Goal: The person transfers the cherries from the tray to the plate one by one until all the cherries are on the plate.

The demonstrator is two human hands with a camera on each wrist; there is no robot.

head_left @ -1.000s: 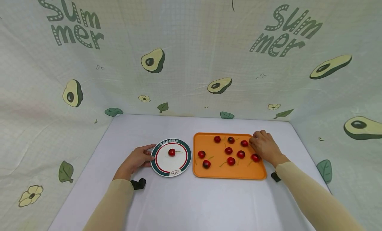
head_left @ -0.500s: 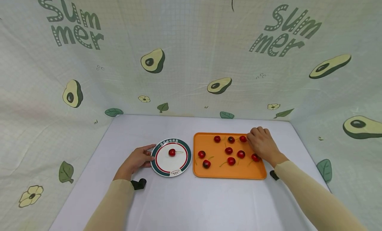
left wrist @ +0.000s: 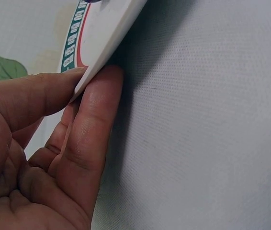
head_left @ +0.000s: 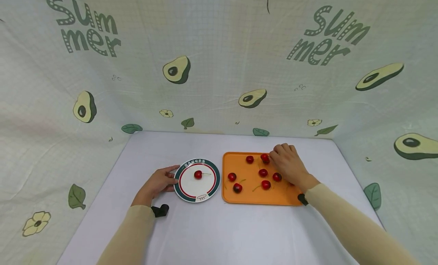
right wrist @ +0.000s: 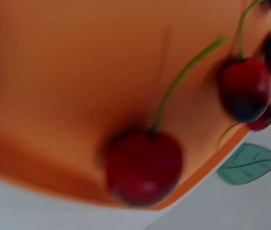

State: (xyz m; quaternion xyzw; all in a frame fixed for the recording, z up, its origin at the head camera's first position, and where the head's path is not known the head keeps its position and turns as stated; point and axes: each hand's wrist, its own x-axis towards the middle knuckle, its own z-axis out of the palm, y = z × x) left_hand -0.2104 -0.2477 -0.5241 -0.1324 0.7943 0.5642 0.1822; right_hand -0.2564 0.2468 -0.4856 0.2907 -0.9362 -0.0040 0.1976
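Note:
My left hand (head_left: 159, 183) pinches the left rim of a round white plate (head_left: 184, 181) with a green and red border. In the left wrist view the thumb lies on top of the plate's rim (left wrist: 111, 43) and a finger is under it. One cherry (head_left: 198, 174) with its stem sits on the plate. My right hand (head_left: 288, 164) is over the back right of an orange tray (head_left: 251, 197), with a red cherry (head_left: 264, 157) at its fingertips. That cherry overlaps a darker cherry (head_left: 266, 161); the exact grip is hidden.
Several more cherries lie in the tray, among them a cherry (head_left: 265, 185) near its front and a cherry (right wrist: 145, 167) large in the right wrist view. Tray and plate stand side by side on a white table (head_left: 219, 234). A printed cloth (head_left: 212, 86) hangs behind.
My right hand has moved left over the tray, and the cherry at its fingertips has moved left and slightly back with it. My left hand and the plate have stayed in place.

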